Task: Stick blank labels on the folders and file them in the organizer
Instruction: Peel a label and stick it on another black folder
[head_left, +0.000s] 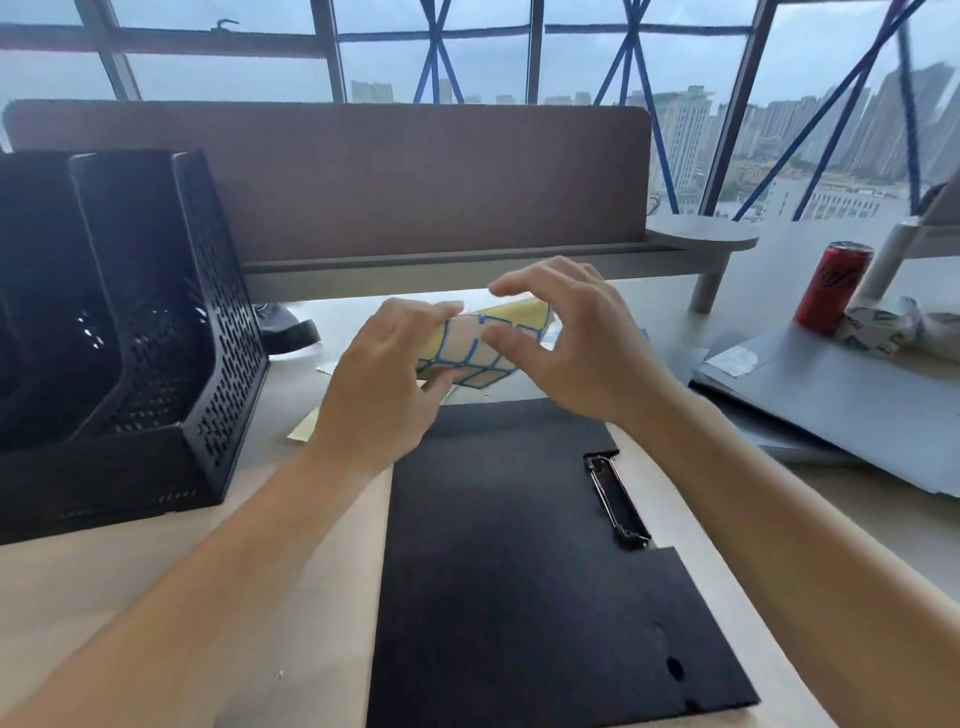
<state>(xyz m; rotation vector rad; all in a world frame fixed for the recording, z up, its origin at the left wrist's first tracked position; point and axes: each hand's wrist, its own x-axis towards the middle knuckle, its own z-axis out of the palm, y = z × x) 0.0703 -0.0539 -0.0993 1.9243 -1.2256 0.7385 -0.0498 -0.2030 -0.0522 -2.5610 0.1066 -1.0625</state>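
The left hand pinches the light, floppy label sheet by one end, while the right hand's grip is spread, thumb perhaps grazing a label corner, the best place to start peeling.

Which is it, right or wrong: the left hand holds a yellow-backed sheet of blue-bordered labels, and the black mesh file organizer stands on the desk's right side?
Wrong in one respect. The head view shows the black mesh file organizer on the left side of the desk, not the right. The left hand does hold the yellow-backed sheet of blue-bordered labels.
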